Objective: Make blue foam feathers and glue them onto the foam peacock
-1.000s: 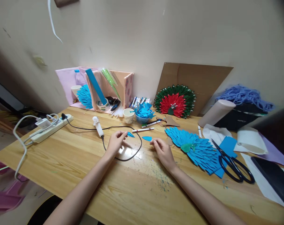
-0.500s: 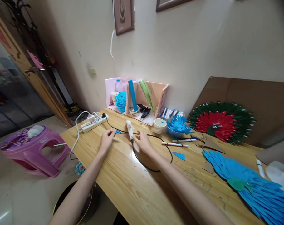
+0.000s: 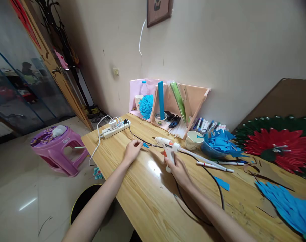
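My right hand [image 3: 178, 169] is wrapped round the handle of a white hot glue gun [image 3: 168, 144], raised over the table with its nozzle toward the left. A long glue stick [image 3: 200, 155] sticks out of its rear, and its black cord [image 3: 220, 188] loops across the wood. Between the pinched fingertips of my left hand [image 3: 131, 151] is a small pointed blue petal [image 3: 145, 145], just left of the nozzle. Another blue petal [image 3: 221, 183] lies to the right of my right hand.
A white power strip [image 3: 116, 129] sits at the table's far left corner. Behind are a pink cardboard holder [image 3: 199, 101], a paper cup [image 3: 193, 141], a bowl [image 3: 211, 152] of blue pieces and several markers. Blue and red petal crafts [image 3: 264, 144] occupy the right side. A pink stool [image 3: 54, 151] stands left.
My right hand has closed on the glue gun and lifted it, turning its nozzle leftward. My left hand still pinches the blue petal. The view has swung left.
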Demonstrator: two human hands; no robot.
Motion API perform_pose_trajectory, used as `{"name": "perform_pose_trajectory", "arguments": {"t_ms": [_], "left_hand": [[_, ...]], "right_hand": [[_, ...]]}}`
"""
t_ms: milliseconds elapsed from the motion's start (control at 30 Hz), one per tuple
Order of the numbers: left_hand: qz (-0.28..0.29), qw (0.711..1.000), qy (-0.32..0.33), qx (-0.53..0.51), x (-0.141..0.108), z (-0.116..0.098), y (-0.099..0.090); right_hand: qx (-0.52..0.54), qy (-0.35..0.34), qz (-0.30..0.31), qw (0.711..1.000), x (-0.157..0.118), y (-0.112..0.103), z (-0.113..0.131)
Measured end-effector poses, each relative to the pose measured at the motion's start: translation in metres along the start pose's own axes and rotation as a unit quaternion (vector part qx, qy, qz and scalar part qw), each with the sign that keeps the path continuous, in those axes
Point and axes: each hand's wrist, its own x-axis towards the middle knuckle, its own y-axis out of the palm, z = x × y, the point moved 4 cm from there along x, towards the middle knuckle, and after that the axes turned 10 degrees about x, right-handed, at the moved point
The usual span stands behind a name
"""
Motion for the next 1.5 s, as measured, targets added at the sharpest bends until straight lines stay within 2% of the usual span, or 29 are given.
{"name": "perform_pose_trajectory", "arguments": {"t_ms": [133,367,567,1067,1500], "left_hand": [[0.010,1.000,0.001,0.007,-0.002,-0.003,0.001],[0.033,0.999,0.023,0.029,-0.007,-0.005,0.005],[0.032,0.998,0.029,0.052,-0.007,-0.003,0.008],[0.035,0.998,0.033,0.038,-0.006,-0.004,0.009],[0.033,0.998,0.031,0.034,-0.007,-0.007,0.007]], "right_hand": [[-0.008,0.001,0.028,1.000,-0.014,0.001,-0.007],[-0.008,-0.013,0.062,0.998,-0.015,0.006,-0.004],[0.004,-0.006,0.078,0.997,-0.016,0.005,-0.001],[-0.037,-0.024,0.066,0.997,-0.015,0.006,-0.002],[-0.007,-0.028,0.080,0.996,-0.014,0.006,0.001]]}}
